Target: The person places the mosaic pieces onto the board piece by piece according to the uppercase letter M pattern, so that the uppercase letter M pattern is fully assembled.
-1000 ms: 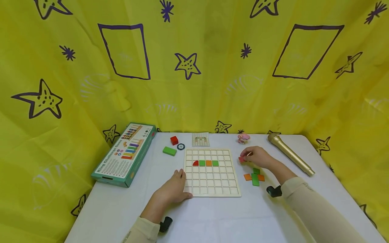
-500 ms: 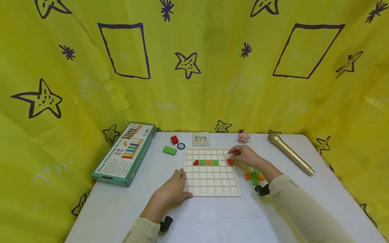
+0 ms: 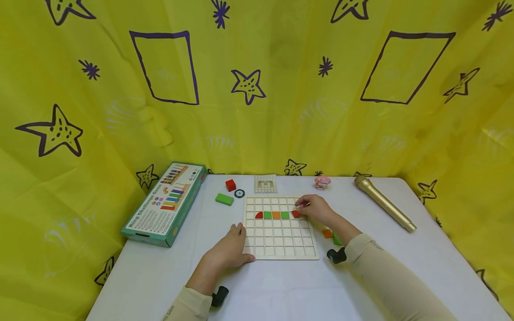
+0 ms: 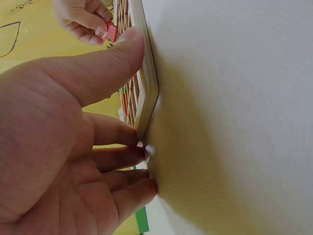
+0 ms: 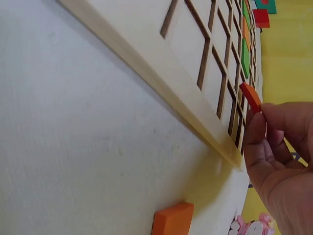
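A pale wooden grid board point(image 3: 281, 252) lies flat on the white table. One row holds a red round-cornered tile point(image 3: 259, 215), a green tile point(image 3: 267, 215), an orange tile point(image 3: 276, 215) and another green tile point(image 3: 284, 215). My right hand point(image 3: 315, 208) pinches a red tile point(image 5: 251, 97) between thumb and fingertips, tilted over the cell right of that row. My left hand point(image 3: 230, 247) holds the board's near left corner, thumb at the front edge and fingers along the left side. Beside the board, an orange tile point(image 3: 327, 233) and a green tile point(image 3: 337, 239) are partly covered by my right arm.
A green-edged game box point(image 3: 162, 205) lies at the left. Near the back are a red cube point(image 3: 230, 185), a green block point(image 3: 224, 199), a round disc point(image 3: 239, 193), a pattern card point(image 3: 265, 183) and a pink toy point(image 3: 322, 182). A gold microphone point(image 3: 385, 204) lies at the right.
My right hand has carried the red tile leftward from the table beside the board to above the board's right part. The left hand and the board have stayed put.
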`<state>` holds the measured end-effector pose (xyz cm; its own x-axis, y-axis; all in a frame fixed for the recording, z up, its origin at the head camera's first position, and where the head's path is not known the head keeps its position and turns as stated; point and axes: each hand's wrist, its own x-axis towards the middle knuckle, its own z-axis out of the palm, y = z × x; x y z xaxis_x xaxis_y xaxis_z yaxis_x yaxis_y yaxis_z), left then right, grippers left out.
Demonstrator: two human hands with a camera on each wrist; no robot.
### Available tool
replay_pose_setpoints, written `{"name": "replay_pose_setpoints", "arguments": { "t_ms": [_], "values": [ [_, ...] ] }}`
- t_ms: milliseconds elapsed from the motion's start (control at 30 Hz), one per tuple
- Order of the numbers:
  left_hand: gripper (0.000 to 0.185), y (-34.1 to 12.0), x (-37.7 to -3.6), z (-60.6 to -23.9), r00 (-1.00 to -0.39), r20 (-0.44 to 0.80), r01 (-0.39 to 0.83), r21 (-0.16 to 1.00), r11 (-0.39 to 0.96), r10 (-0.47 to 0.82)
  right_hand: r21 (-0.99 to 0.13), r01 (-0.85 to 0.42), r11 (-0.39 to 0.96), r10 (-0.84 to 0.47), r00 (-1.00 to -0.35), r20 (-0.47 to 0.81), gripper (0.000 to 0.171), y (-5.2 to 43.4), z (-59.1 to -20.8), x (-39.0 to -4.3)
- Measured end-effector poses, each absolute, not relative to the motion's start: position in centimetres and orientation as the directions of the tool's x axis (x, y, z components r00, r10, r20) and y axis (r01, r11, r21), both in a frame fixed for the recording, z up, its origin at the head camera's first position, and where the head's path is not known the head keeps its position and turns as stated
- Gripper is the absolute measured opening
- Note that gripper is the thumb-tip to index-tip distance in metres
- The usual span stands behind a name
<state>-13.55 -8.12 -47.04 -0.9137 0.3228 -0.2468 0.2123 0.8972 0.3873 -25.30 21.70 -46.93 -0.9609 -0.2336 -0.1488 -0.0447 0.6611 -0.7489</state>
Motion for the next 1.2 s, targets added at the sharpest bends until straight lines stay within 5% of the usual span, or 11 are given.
{"name": "replay_pose_setpoints", "arguments": {
  "t_ms": [300,1200],
  "values": [
    [0.094,-8.1,-13.6,-47.0,-0.915,-0.241,0.216,0.388,0.896,0.324,-0.733,0.007,0.681,-0.171,-0.971,-0.169,0.007,20.7,-47.2,-24.8],
    [0.095,-8.1,-13.3,-46.9,-0.919,-0.235,0.207,0.397,0.894,0.317,-0.635,-0.133,0.761,-0.257,-0.960,-0.107,0.006,19.6,-47.0,-24.2]
  ]
}}
